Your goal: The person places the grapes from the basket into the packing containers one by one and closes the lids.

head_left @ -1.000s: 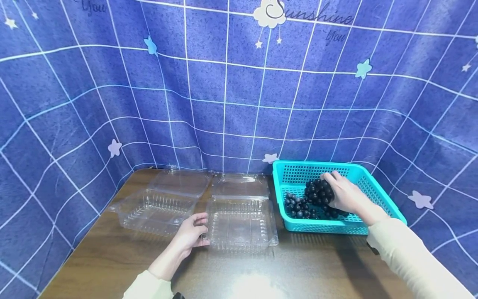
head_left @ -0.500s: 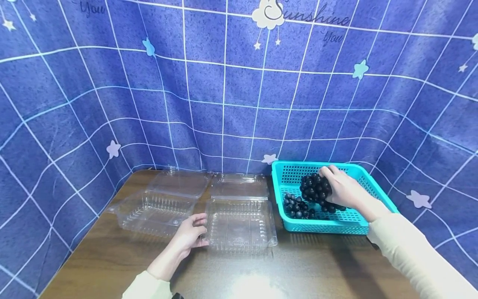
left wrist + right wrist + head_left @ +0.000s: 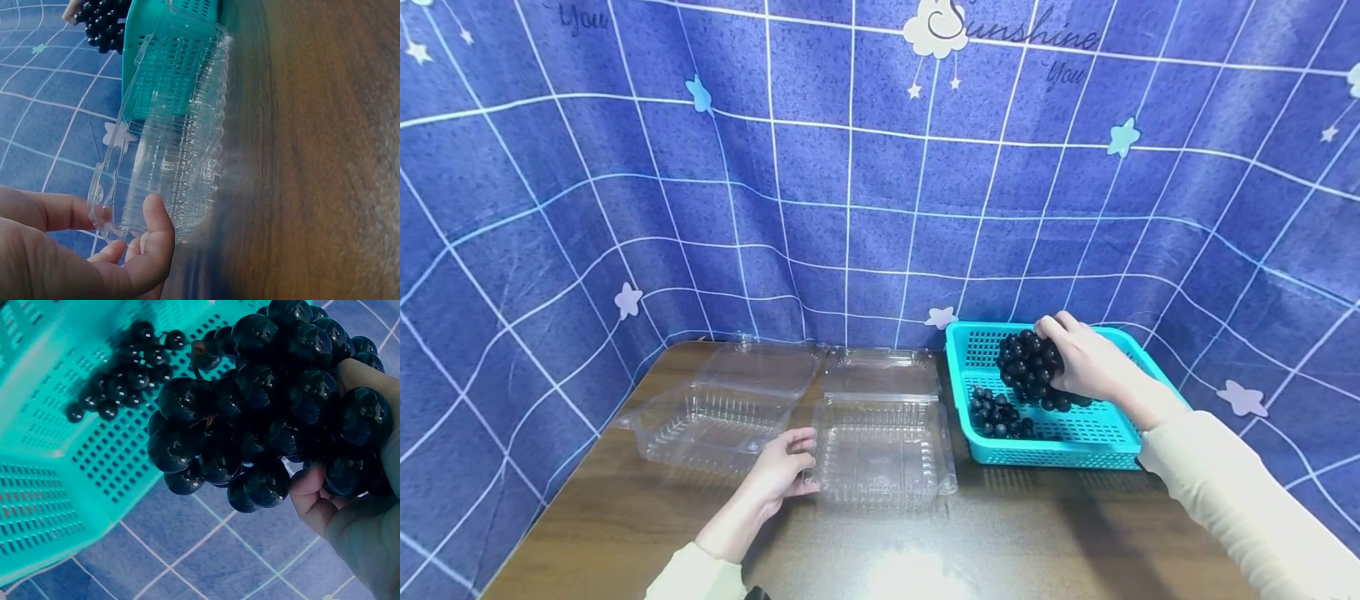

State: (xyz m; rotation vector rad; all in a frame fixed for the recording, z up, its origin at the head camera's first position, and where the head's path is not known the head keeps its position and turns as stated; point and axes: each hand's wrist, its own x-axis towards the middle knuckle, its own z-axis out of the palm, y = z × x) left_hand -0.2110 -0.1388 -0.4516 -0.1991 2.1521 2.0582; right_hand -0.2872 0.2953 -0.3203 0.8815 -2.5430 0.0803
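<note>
In the head view my right hand (image 3: 1086,358) holds a large bunch of dark grapes (image 3: 1028,367) raised over the turquoise basket (image 3: 1045,457). The right wrist view shows thumb and fingers wrapped round one end of the bunch (image 3: 250,419), its brown stem showing. A smaller bunch of dark grapes (image 3: 996,414) lies on the basket's floor. My left hand (image 3: 781,468) is at the left side of an open clear plastic clamshell box (image 3: 880,450). Close up, its fingers are spread, with fingertips right at the box's rim and side wall (image 3: 156,162).
A second open clear clamshell box (image 3: 707,429) stands to the left, its lid folded back. Both boxes and the basket rest on a brown wooden table (image 3: 850,550). A blue gridded curtain (image 3: 880,208) with stars hangs close behind the table.
My right hand has raised the large bunch of grapes from the basket floor and shifted it slightly left, baring more of the floor. The left hand and boxes have stayed put.
</note>
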